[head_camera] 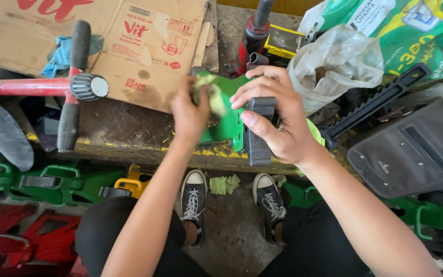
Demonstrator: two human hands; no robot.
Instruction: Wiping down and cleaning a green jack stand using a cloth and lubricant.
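- My left hand (190,115) bunches a yellow-green rag (210,95), fingers curled tight, against the green metal part (229,125).
- My right hand (275,118) clamps that part's black handle (259,138), fingers wrapped, above the worn bench edge (129,149).

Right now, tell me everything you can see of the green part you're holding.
The green part looks like painted metal, flat-sided, with a black ribbed grip piece on its right side. It is held above the edge of the worn, yellow-flecked work surface. The right hand clasps the black piece and the green top edge; the left hand presses a yellow-green rag against its left face. Its lower part and back are hidden.
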